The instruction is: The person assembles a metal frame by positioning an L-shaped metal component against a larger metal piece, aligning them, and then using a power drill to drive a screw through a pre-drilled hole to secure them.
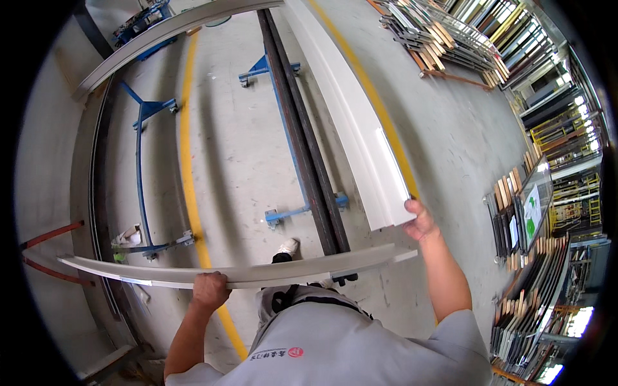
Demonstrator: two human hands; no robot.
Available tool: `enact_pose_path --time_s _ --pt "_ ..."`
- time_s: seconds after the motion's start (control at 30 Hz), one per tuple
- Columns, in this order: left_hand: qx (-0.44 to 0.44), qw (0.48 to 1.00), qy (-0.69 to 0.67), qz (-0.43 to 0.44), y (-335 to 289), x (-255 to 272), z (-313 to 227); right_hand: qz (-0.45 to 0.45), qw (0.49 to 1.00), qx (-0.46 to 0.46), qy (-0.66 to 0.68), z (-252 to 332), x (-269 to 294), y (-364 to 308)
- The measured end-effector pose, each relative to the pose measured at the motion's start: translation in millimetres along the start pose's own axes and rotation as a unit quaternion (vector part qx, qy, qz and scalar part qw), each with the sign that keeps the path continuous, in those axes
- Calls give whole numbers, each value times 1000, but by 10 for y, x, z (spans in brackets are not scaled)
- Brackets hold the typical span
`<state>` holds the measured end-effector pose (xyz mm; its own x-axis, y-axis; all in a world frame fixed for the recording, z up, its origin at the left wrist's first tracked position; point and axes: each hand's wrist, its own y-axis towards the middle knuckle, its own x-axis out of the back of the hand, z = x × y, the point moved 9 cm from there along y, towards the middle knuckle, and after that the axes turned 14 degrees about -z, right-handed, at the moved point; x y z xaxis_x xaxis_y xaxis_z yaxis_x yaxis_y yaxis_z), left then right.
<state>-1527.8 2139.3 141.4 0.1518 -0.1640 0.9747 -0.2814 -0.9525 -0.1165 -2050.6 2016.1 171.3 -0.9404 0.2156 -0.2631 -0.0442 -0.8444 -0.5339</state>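
A long pale grey metal profile [290, 273] lies crosswise in front of my body, and my left hand [210, 289] is closed over it left of its middle. On the right, my right hand [420, 220] grips the near end of a wide white profile [344, 116], thumb on top and fingers hidden beneath. That profile runs away from me to the far side, where it reaches another pale crosswise profile [167, 26]. The near profile's right end sits just below the wide profile's end, with a small gap between them.
Two dark steel bars [297, 128] run lengthwise on a blue wheeled stand [290, 213]. A second blue stand [140, 161] is at left, near red bracket arms [55, 241]. Yellow lines [187, 141] mark the floor. Racks of stacked profiles [444, 38] fill the right side.
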Motion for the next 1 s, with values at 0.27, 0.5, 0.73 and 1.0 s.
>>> enact_pose_path --time_s 0.27,0.5,0.73,1.0 --pt "23 1000 14 -8 241 29 166 20 999 -11 -36 276 171 475" --pt "66 997 29 -13 697 247 334 18 999 -34 -29 350 362 1042" --pt "84 996 21 33 901 329 266 32 998 -54 -19 225 458 1424" --pt "101 994 -26 -12 1030 379 295 -7 996 -82 28 281 573 1626"
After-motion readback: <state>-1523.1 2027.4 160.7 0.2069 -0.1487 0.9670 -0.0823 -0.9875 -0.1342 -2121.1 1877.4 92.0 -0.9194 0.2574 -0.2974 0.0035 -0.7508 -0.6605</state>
